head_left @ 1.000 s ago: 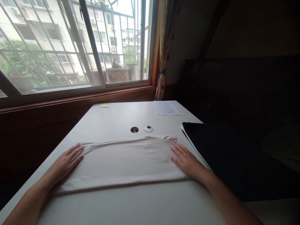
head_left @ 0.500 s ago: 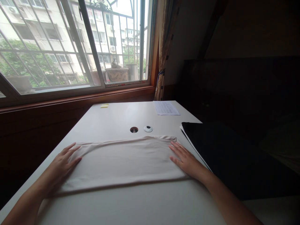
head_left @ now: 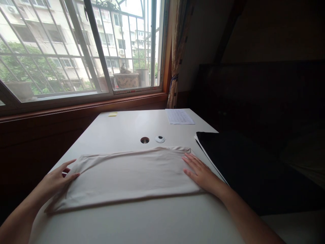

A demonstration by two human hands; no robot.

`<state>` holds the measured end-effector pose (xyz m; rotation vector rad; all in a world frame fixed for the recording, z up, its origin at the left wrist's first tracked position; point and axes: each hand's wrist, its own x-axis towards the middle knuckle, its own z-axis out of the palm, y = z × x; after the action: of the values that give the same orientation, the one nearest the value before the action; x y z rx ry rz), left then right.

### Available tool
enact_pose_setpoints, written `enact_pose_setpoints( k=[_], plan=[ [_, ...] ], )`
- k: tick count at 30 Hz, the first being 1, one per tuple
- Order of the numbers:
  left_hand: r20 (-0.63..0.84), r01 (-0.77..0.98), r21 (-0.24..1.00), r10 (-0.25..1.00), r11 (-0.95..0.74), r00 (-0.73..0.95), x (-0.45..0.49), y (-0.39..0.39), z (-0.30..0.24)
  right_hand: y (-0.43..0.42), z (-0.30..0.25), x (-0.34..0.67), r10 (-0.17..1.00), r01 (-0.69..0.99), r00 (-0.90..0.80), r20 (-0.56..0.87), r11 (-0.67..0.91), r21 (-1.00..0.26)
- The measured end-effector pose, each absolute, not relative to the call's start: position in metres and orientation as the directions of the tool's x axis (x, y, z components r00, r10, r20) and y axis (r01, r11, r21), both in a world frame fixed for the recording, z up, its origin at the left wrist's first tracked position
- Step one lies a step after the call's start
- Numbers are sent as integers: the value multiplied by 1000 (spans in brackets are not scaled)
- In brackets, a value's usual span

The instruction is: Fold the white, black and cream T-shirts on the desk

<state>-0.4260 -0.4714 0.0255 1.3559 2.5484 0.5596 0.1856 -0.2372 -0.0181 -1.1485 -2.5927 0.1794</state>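
Note:
A folded off-white piece of soft fabric (head_left: pixel 132 176), perhaps a garment, lies in a long flat band across the white table (head_left: pixel 142 220). My left hand (head_left: pixel 57 176) is at its left end, thumb touching the fabric near the edge and the fingers apart from the thumb, some partly hidden behind it. On the right end, my right hand (head_left: pixel 199 171) rests palm down with its fingers stretched over the fabric. Small wrinkles run along the folded top edge and at the left end.
Beyond the fabric are a round cable hole (head_left: pixel 145 140) and its white ring cover (head_left: pixel 160 139). Yellow sticky notes (head_left: pixel 112 114) and printed paper (head_left: pixel 179 117) lie at the far edge. A black sheet-like item (head_left: pixel 243 169) covers the right side. A barred window (head_left: pixel 127 51) stands behind.
My left hand has moved left and slightly down, from lying over the fabric's left end to its edge, uncovering more of that end. My right hand has stayed in place.

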Motion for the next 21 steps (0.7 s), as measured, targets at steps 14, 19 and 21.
enact_pose_setpoints(
  k=[14, 19, 21],
  plan=[
    [42, 700, 418, 757, 579, -652, -421, -479, 38, -248, 1, 178, 715, 663, -681, 154, 693, -283],
    [23, 591, 415, 641, 692, -767, -434, -487, 47, -258, 20, 168, 662, 561, -724, 194, 728, -394],
    [4, 578, 407, 632, 707, -775, -444, -491, 47, -259, 24, 166, 673, 545, -695, 253, 722, -426]
  ],
)
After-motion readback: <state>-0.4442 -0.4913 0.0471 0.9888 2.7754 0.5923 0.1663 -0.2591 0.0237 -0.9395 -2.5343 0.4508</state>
